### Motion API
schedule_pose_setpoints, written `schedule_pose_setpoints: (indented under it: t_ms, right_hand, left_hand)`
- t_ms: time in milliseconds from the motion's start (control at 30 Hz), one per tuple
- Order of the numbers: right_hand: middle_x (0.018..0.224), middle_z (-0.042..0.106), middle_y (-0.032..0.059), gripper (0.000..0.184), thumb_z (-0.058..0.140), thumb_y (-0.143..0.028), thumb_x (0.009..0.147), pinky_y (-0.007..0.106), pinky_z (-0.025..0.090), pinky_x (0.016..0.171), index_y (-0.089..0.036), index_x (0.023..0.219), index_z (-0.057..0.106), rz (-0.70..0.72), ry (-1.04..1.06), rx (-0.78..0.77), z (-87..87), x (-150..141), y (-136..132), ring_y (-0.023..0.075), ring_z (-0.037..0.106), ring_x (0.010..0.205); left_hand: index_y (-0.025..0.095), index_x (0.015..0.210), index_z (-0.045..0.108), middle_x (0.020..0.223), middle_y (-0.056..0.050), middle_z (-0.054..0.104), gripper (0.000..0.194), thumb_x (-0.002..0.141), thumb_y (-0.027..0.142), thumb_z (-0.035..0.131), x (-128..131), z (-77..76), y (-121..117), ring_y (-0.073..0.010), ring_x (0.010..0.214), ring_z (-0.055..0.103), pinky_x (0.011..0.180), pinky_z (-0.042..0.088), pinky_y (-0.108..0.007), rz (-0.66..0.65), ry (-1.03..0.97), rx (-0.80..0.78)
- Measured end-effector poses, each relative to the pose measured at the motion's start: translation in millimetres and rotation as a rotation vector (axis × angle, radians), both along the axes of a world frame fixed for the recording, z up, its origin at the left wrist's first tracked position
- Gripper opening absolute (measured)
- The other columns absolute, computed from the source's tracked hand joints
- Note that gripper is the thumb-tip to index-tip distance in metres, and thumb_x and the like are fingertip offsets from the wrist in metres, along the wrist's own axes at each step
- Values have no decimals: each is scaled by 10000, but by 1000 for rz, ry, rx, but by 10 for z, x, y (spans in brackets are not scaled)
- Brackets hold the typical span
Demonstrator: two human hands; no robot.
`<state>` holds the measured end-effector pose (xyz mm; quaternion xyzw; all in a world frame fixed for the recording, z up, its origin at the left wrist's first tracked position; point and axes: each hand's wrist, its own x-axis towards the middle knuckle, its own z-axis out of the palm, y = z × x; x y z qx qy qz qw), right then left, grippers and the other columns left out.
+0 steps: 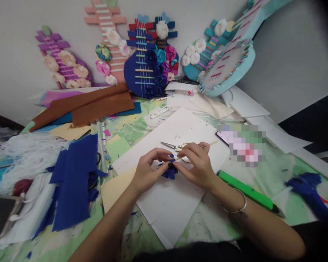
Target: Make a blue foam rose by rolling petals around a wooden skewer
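Note:
Between my two hands, above the white sheet of board (164,214), is a small dark blue crêpe-like flower (168,172). My left hand (150,167) pinches it from the left with thumb and fingers. My right hand (196,162) is closed around a thin pale stick (213,142), whose far end pokes out to the right; its thumb presses at the flower. The stick's near tip meets the blue petals. Just behind my fingers lie metal scissors (168,145) with the blades pointing left, their handles partly hidden by my right hand.
Blue crêpe paper (74,182) lies left, beside white shredded strands (30,153). A green utility knife (246,190), blurred-out phone (242,145) and blue glue gun (310,191) are right. Brown sheets (101,105) lie behind. Decorated instrument shapes, including a dark blue one (132,74), lean on the wall.

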<state>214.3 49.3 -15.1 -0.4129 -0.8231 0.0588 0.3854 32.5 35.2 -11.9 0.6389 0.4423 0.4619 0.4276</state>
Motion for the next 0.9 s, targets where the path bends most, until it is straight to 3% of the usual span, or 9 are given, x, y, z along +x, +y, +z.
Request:
schedule_pose_setpoints:
  t_ms: [467, 900]
  right_hand:
    - [793, 597, 10, 120, 541, -287, 841, 348, 230, 752, -178, 797, 567, 13, -61, -42, 5, -8, 15, 151, 520, 767]
    - [831, 624, 18, 87, 552, -269, 842, 362, 230, 763, -186, 831, 574, -8, -103, 80, 12, -2, -8, 158, 538, 771]
  left_hand:
    - [171, 938, 609, 849, -37, 664, 221, 729, 105, 581, -3, -17, 17, -136, 762, 620, 732, 505, -263, 16, 201, 138]
    - [189, 925, 597, 839, -48, 665, 195, 754, 101, 570, 26, 8, -42, -174, 812, 605, 753, 482, -312, 104, 392, 434]
